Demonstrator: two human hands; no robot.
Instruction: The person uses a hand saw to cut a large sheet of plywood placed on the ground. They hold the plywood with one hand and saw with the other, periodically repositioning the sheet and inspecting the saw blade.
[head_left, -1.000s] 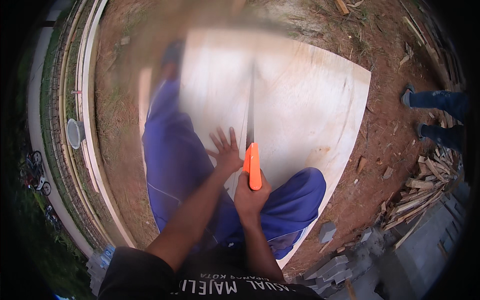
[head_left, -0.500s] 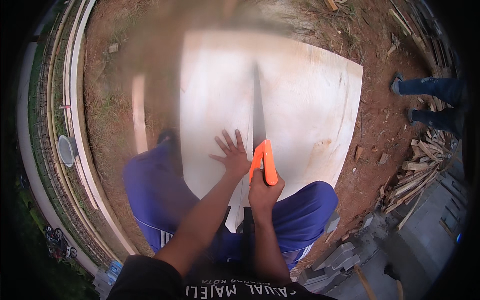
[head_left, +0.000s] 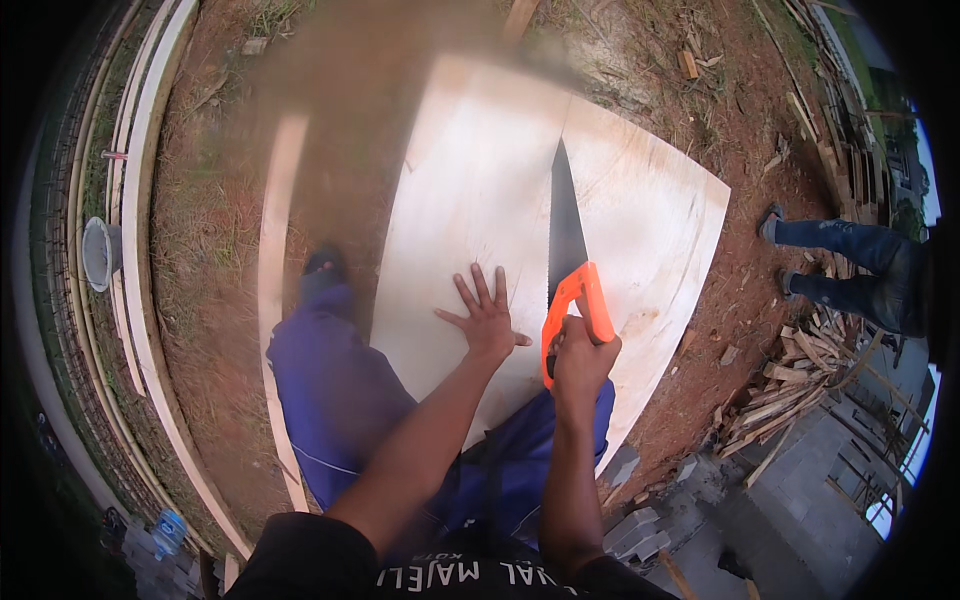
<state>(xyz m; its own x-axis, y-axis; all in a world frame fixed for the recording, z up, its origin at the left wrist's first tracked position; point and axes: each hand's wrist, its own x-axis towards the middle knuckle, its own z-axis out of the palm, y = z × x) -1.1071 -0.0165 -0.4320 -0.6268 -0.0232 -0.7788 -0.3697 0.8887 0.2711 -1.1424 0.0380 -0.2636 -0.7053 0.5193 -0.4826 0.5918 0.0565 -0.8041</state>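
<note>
A pale plywood sheet (head_left: pixel 440 190) spreads out before me, over the ground between my legs. My right hand (head_left: pixel 582 362) is wrapped round the orange handle of a handsaw (head_left: pixel 568 215). The saw's grey blade points away from me across the sheet, its toothed edge on the left. Whether the teeth sit in a cut, I cannot tell. Flat on the plywood, left of the saw, my left hand (head_left: pixel 487 318) presses down with its fingers spread. Part of the near side of the sheet is hidden by my forearms and knees.
A long timber strip (head_left: pixel 280 220) lies left of my leg. Further left run long boards and poles (head_left: pixel 148 200) beside a bucket (head_left: pixel 100 253). At the right stands another person (head_left: pixel 835 240), near a pile of scrap wood (head_left: pixel 780 390). Grey blocks (head_left: pixel 640 530) sit at the lower right.
The saw and my right hand have shifted right. The view has turned, so the plywood appears tilted to the right. My left hand stays spread on the sheet, its thumb now showing.
</note>
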